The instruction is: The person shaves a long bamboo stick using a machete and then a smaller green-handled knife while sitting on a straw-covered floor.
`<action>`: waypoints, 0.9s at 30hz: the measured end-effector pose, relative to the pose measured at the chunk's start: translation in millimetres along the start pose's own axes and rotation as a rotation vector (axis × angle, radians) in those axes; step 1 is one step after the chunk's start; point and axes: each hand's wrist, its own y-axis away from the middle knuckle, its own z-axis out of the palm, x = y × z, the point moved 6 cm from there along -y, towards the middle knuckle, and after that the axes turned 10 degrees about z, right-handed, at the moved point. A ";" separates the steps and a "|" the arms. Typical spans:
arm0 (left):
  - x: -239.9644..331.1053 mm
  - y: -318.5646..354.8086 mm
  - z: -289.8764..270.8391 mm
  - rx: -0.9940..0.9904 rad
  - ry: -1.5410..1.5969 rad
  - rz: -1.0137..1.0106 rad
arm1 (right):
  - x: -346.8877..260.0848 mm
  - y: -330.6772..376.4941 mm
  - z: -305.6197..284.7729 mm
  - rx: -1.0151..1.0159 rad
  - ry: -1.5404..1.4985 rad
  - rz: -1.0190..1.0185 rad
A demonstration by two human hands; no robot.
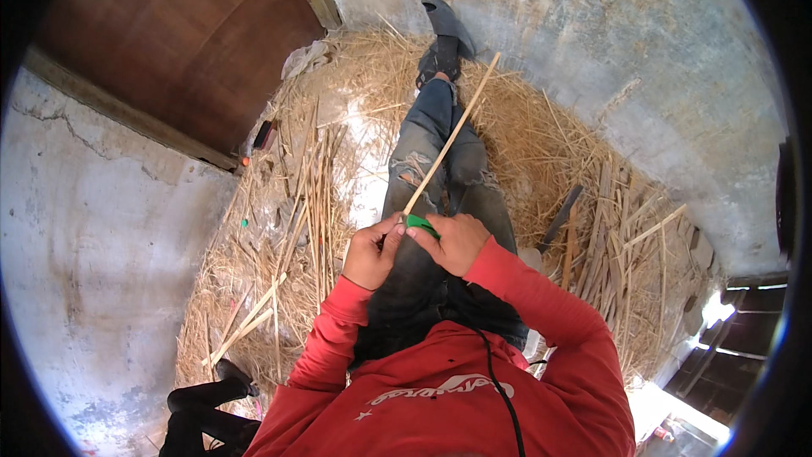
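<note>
a person in a red top is sitting on the floor with legs in torn jeans stretching out ahead, over a bed of straw.

both hands are meeting in the lap. the left hand is curling shut around the near end of a long thin cane stick. the right hand is sitting just beside it, with its fingers closing on a small green tool that is touching the stick right at the near end. i cannot tell what kind of tool it is, as most of it is hiding under the fingers.

the stick is the thing to watch. its long line is running away from the hands, up and a little to the right, along the legs and toward the dark shoes. its far end is poking out past the shoes, free in the air. so nearly all of the stick is lying ahead of the fingers, and only the near tip is sitting between the two hands. both hands are at that tip, the left one gripping it and the right one pressing the green tool on it.

more split cane pieces are lying on the straw to the left, and a pile of flat strips is lying to the right, well apart from the hands. grey walls and a brown door are standing around.
</note>
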 end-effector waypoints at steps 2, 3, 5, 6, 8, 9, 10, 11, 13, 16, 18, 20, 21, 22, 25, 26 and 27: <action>4.9 -1.3 -2.4 -0.002 -0.060 -0.025 | 4.1 -2.7 -2.3 0.014 0.054 0.004; 7.2 -2.8 -3.6 -0.001 -0.084 -0.021 | 4.0 -4.9 -3.5 0.019 0.080 0.005; 8.6 -7.4 -6.1 0.000 -0.116 0.016 | 2.8 -11.2 -7.9 0.070 0.123 -0.024; 8.9 -10.6 -8.0 0.000 -0.123 0.049 | 1.9 -14.3 -9.7 0.093 0.147 -0.040; 9.6 -11.4 -11.6 -0.054 -0.154 0.044 | 4.5 -20.8 -11.1 0.099 0.210 0.019; 15.8 -10.3 -15.6 -0.108 -0.178 0.009 | 29.8 -35.8 -23.5 0.269 0.147 0.061; 15.7 -7.1 -21.7 -0.158 -0.205 -0.031 | 55.1 -50.3 -32.7 0.433 0.070 0.092; 10.6 7.9 -24.5 -0.200 -0.121 -0.043 | 109.5 -64.3 -61.1 0.590 0.009 0.168; -4.1 49.4 -31.9 -0.312 0.049 -0.043 | 269.4 -55.4 -149.0 0.791 0.015 0.525; -35.0 70.9 -56.9 -0.230 0.212 -0.221 | 359.6 -1.0 -228.7 0.877 -0.060 0.659; -42.8 74.2 -63.0 -0.081 0.403 -0.334 | 317.5 2.4 -206.4 0.612 -0.132 0.605; -39.1 60.8 -60.3 -0.011 0.534 -0.376 | 285.2 11.2 -151.6 0.360 -0.107 0.463; -36.3 57.0 -59.1 -0.008 0.584 -0.388 | 248.5 16.1 -119.3 0.200 -0.062 0.405; -35.0 53.3 -57.9 -0.010 0.637 -0.400 | 188.9 29.2 -87.3 0.005 0.012 0.372; -21.8 35.0 -49.3 -0.061 0.780 -0.405 | 147.5 65.7 -1.6 -0.237 0.083 0.201; -18.7 32.4 -49.0 -0.072 0.818 -0.403 | 158.7 63.9 9.0 -0.200 0.014 0.245; -16.1 30.5 -48.2 -0.083 0.860 -0.401 | 169.8 63.2 12.3 -0.164 -0.051 0.289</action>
